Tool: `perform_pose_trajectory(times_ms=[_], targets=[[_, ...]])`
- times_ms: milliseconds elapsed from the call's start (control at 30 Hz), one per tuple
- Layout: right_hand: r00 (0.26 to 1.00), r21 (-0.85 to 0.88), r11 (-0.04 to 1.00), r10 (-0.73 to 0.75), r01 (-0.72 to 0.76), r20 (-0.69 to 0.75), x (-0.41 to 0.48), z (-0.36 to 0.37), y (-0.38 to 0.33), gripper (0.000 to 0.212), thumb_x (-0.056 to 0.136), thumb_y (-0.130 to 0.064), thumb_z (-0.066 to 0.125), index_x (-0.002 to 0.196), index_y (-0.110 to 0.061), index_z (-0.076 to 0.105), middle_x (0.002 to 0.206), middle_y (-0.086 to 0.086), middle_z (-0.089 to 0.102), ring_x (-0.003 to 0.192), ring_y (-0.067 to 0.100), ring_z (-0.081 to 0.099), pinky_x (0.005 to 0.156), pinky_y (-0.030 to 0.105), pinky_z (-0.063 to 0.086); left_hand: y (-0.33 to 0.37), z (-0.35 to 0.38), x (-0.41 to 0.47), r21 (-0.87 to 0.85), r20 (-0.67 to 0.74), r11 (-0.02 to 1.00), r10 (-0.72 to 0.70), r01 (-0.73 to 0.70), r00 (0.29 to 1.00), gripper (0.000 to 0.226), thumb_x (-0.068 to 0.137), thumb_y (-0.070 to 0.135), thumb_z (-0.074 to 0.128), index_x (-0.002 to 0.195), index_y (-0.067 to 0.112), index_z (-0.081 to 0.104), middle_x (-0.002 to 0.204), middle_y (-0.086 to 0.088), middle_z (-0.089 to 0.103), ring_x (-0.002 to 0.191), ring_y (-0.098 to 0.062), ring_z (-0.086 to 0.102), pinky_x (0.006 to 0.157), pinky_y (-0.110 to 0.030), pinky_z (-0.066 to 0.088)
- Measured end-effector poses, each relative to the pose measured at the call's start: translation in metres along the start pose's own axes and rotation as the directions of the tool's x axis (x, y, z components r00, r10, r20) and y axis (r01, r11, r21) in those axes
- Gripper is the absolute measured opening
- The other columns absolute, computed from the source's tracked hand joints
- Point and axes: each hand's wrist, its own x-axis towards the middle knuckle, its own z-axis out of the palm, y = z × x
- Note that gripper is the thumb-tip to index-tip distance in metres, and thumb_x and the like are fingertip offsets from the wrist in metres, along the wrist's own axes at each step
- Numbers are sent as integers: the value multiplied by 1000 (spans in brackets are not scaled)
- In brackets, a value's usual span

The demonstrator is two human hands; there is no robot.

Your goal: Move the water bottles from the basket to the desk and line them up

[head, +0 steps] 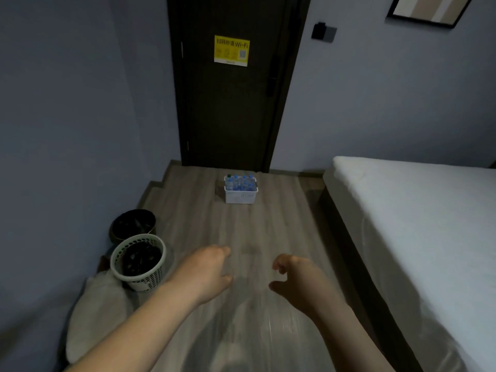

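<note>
A small white plastic basket stands on the wooden floor in front of the dark door, far ahead of me. Several clear water bottles with blue caps stand upright inside it. My left hand and my right hand are stretched forward over the floor, well short of the basket. Both hold nothing; the fingers are loosely curled and apart. No desk is in view.
A bed with a white sheet fills the right side. Against the left wall stand a white perforated bin and a dark bin, with a white bag beside them. The dark door carries a yellow Wi-Fi sign.
</note>
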Motion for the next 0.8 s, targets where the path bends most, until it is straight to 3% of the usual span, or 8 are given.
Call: perform_pose_trajectory(times_ms=[333, 500, 800], targets=[[999, -5, 1000, -23, 23, -45, 176, -40, 16, 42, 79, -39, 72, 117, -32, 58, 112, -7, 63, 95, 9, 60, 82, 26, 54, -23, -27, 175, 16, 4, 1000, -10, 10, 1000, 41, 86, 40, 57, 121, 19, 54, 124, -5, 59, 116, -22, 55, 94, -28, 44], [998, -18, 999, -51, 50, -42, 256, -71, 33, 42, 80, -39, 71, 119, -30, 57, 113, -6, 63, 99, 10, 61, 86, 28, 54, -24, -43, 257, 36, -2, 999, -39, 39, 999, 43, 85, 41, 58, 122, 19, 54, 124, -6, 59, 116, -23, 55, 96, -29, 44], [998, -42, 997, -62, 62, 12, 396, -109, 51, 42, 83, -37, 69, 122, -28, 56, 113, -5, 62, 100, 11, 60, 85, 27, 53, -42, -64, 400, 6, -3, 999, -48, 48, 999, 39, 84, 41, 59, 117, 20, 56, 120, -2, 60, 111, -19, 56, 93, -29, 45]])
